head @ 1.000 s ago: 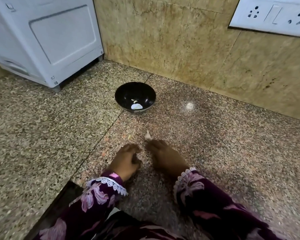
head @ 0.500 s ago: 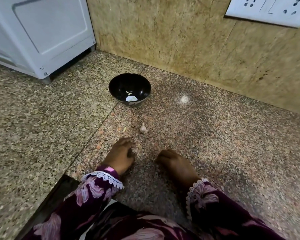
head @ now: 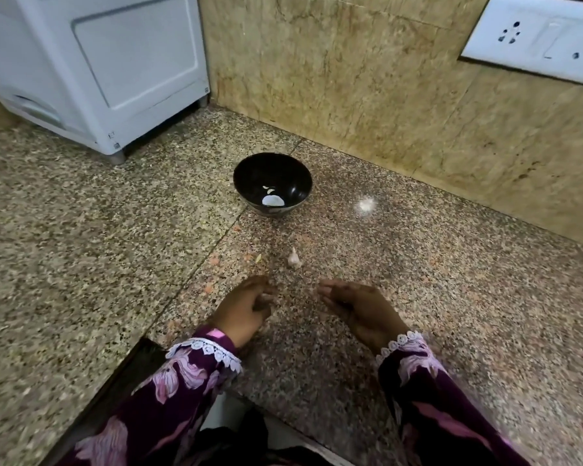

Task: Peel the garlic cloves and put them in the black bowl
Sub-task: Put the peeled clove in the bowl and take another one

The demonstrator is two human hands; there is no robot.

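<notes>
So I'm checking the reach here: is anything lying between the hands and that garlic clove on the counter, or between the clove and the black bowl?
Nothing visible: bare granite counter separates both hands from the garlic clove, and clove from black bowl.

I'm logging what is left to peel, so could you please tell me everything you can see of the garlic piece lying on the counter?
The garlic piece is small, pale and off-white, rounded at the base and tapering to a thin tip that points away from the person; whether its skin is still on cannot be told. It lies alone on the speckled granite counter, between the black bowl and both hands, touched by neither.
</notes>
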